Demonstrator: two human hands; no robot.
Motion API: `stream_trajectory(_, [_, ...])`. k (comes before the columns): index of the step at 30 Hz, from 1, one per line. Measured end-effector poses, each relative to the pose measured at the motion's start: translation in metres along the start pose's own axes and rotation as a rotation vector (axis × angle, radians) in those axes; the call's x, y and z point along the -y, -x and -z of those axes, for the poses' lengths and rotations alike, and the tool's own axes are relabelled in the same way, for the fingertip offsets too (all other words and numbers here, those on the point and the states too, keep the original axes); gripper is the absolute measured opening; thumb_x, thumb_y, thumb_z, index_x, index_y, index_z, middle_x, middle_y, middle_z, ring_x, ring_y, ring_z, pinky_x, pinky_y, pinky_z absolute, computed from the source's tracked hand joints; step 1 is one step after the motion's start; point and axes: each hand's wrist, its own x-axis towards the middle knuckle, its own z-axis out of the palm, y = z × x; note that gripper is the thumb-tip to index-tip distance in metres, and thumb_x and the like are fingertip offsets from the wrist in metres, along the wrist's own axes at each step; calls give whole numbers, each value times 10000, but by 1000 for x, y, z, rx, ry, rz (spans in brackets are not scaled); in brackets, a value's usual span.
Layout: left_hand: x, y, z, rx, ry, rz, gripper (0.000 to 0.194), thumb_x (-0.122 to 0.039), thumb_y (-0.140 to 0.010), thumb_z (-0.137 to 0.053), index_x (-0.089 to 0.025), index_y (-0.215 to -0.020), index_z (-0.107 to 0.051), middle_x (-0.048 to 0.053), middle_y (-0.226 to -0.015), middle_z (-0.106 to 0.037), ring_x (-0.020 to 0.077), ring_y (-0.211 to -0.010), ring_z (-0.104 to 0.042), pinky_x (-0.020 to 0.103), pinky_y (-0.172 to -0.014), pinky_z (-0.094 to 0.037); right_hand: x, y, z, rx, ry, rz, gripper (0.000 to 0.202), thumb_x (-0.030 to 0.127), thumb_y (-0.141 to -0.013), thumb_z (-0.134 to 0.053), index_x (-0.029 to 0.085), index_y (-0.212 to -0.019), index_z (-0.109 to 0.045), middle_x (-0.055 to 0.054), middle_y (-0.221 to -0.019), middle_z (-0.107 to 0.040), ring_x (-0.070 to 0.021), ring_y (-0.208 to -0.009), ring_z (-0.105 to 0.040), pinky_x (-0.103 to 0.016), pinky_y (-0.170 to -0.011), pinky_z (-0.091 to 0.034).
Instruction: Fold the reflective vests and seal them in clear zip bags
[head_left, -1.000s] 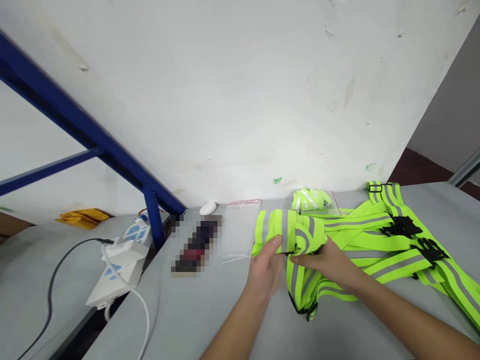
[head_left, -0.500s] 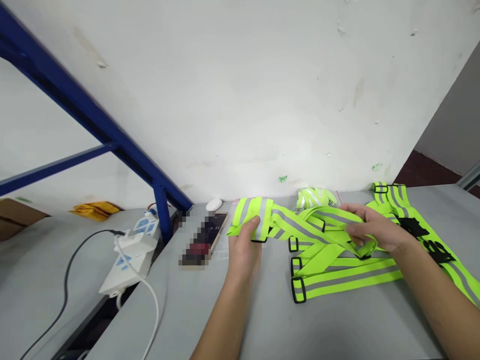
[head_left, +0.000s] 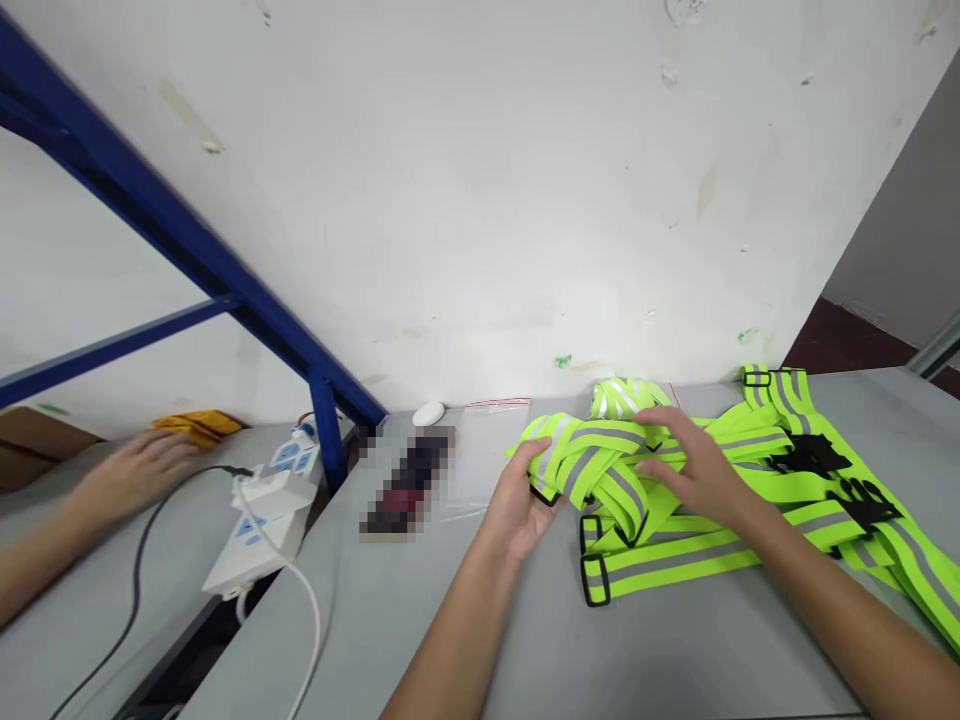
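Note:
My left hand (head_left: 521,505) grips a folded bundle of yellow-green reflective straps (head_left: 592,455) with the thumb on top. At the bundle's right side, my right hand (head_left: 690,460) has its thumb and fingers spread, with nothing held between them. More reflective straps (head_left: 697,568) with black buckles lie spread on the grey table under and to the right of the bundle. Behind it, near the wall, is a clear bag (head_left: 626,397) of similar straps. A flat, clear plastic bag (head_left: 487,450) with a red seal line lies left of the bundle.
A partly blurred phone (head_left: 412,480) and a white round object (head_left: 428,413) lie left. Beyond a blue metal frame (head_left: 324,420) are white power strips (head_left: 262,520) with cables. Another person's hand (head_left: 139,475) touches a yellow item (head_left: 199,427).
My left hand has moved right with the bundle, which is more compact. My right hand has let go of the straps and opened. Another person's hand has appeared at the left.

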Motion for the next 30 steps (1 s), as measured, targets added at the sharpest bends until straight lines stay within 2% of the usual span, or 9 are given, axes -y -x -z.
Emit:
stream_trajectory(2, [0, 0, 0, 21, 14, 40, 176, -217, -756, -613, -150, -902, -686, 32, -735, -723, 159, -575, -656, 229, -472, -509, 6, 4, -10, 131, 8, 19, 463, 244, -891, -525, 258, -1338, -406, -85, -1276, -552, -252, -1178, -506, -439, -960, -450])
stream_trajectory(4, [0, 1, 2, 55, 10, 62, 180, -218, -753, -614, -147, -902, -685, 27, -706, -717, 155, -549, -647, 219, -442, -488, 7, 6, -17, 125, 43, 27, 497, 170, -875, -483, 255, -1355, -383, -86, -1271, -552, -259, -1182, -497, -459, -956, -453])
stream_trajectory(7, [-1, 1, 7, 113, -10, 77, 246, -213, -748, -613, -132, -970, -682, 38, -725, -728, 173, -591, -672, 218, -463, -495, 1, 7, -18, -42, 142, 70, 536, 63, -794, -448, 246, -1298, -438, -87, -1182, -586, -275, -1127, -518, -493, -930, -459])
stream_trajectory(10, [-2, 2, 13, 205, -29, 121, 334, -220, -740, -605, -107, -1048, -669, 80, -819, -747, 230, -730, -710, 269, -609, -553, -8, 4, -10, -211, 253, 150, 624, -26, -669, -404, 247, -1219, -513, -80, -1088, -610, -280, -1070, -539, -517, -933, -439])
stream_trajectory(14, [-2, 4, 17, 309, -17, 185, 415, -212, -705, -602, -91, -1099, -652, 107, -880, -750, 290, -873, -706, 345, -784, -557, -18, -2, 9, -268, 283, 47, 670, -39, -630, -393, 241, -1220, -545, -85, -1198, -606, -288, -1156, -520, -501, -958, -432])
stream_trajectory(18, [-5, 1, 19, 248, 13, 158, 385, -221, -711, -581, -81, -1061, -658, 105, -820, -750, 285, -824, -713, 355, -764, -569, -22, -6, 25, -268, -40, -264, 564, 4, -649, -439, 234, -1140, -590, -67, -1172, -644, -268, -1161, -558, -431, -923, -483])
stream_trajectory(22, [-13, -4, 18, 137, 47, 39, 303, -210, -728, -556, -101, -988, -666, 85, -780, -746, 246, -712, -716, 332, -691, -585, -20, -9, 36, 65, -443, -468, 278, 137, -731, -552, 215, -972, -666, -43, -1008, -709, -243, -979, -647, -372, -824, -514])
stream_trajectory(24, [-18, -5, 17, 115, 69, -6, 292, -194, -729, -544, -107, -980, -665, 80, -787, -746, 231, -694, -714, 316, -672, -587, -19, -9, 37, 159, -567, -533, 229, 206, -751, -598, 209, -962, -688, -33, -920, -725, -219, -855, -665, -352, -776, -511])
stream_trajectory(30, [-22, -4, 16, 87, 83, -2, 358, -181, -735, -524, -95, -1061, -644, 95, -856, -749, 232, -720, -715, 319, -649, -596, -27, -6, 40, 101, -898, -641, 329, 237, -715, -704, 232, -1044, -692, -19, -929, -710, -170, -789, -651, -303, -734, -503])
